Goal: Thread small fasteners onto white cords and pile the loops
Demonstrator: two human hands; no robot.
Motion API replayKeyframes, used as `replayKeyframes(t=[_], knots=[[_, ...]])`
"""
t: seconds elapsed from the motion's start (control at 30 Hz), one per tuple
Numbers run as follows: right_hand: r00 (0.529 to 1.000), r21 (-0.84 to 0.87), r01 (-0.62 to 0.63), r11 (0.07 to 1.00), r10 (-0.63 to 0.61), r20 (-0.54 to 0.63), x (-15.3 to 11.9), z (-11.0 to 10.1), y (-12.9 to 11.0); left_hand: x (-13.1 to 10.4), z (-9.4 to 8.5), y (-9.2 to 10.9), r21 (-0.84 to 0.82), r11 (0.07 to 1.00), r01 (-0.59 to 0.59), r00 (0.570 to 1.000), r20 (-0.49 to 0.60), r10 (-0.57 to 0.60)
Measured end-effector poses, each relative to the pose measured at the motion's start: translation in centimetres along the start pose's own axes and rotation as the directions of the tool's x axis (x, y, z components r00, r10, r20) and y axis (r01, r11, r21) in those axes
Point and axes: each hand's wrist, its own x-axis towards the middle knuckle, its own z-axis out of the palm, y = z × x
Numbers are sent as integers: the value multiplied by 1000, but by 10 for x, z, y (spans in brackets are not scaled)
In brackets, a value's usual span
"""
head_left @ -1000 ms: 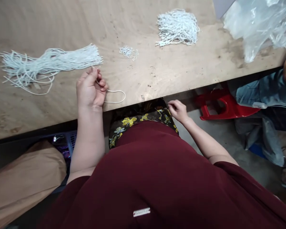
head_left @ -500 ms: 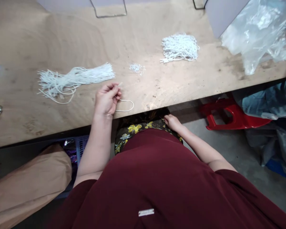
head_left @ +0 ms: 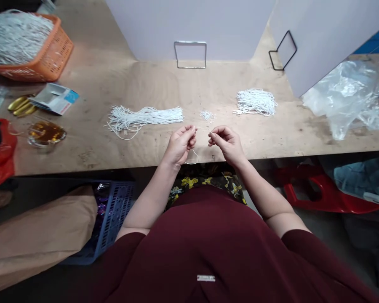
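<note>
On the wooden table (head_left: 129, 155), a cord bundle (head_left: 159, 115) lies near, probably for easy reach. By the front edge, the left hand (head_left: 177, 145) pinches a white cord (head_left: 198, 158); the right hand's (head_left: 230, 143) fingers press together, any hold too small to tell.

Desk (head_left: 91, 145), centre, left to right: left string bundle (head_left: 159, 115), pile of pins (head_left: 207, 115), right string bundle (head_left: 256, 102).
Near side of pins: left hand (head_left: 181, 143); right hand (head_left: 226, 143), opposite.
Desk, far left: basket (head_left: 58, 48), strings (head_left: 17, 35) inside; nearer, box (head_left: 55, 99); nearer still, cup (head_left: 47, 132).
Far side, centre: panel (head_left: 192, 25).
Right end: plastic bag (head_left: 347, 99).
Below near edge: crate (head_left: 118, 208), left; stool (head_left: 318, 195), right.
</note>
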Motion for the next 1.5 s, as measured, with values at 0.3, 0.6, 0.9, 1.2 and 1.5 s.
replayKeyframes(t=[0.3, 0.6, 0.9, 1.2, 1.5], knots=[[994, 167, -91, 982, 80, 70, 17, 28, -7, -12, 1, 15, -79, 996, 41, 998, 44, -38], [989, 167, -134, 977, 122, 82, 22, 31, -5, -11, 1, 10, -98, 994, 45, 998, 57, -40], [999, 21, -15, 1000, 15, 31, 23, 34, -7, -8, 4, 1, 27, 992, -120, 991, -56, 121], [992, -15, 106, 994, -106, -65, 18, 42, 13, -6, 14, -4, 2, 994, -113, 992, -59, 113], [902, 307, 156, 939, -9, -432, 77, -50, 3, 4, -49, 14, 248, 969, -10, 996, 87, -12]])
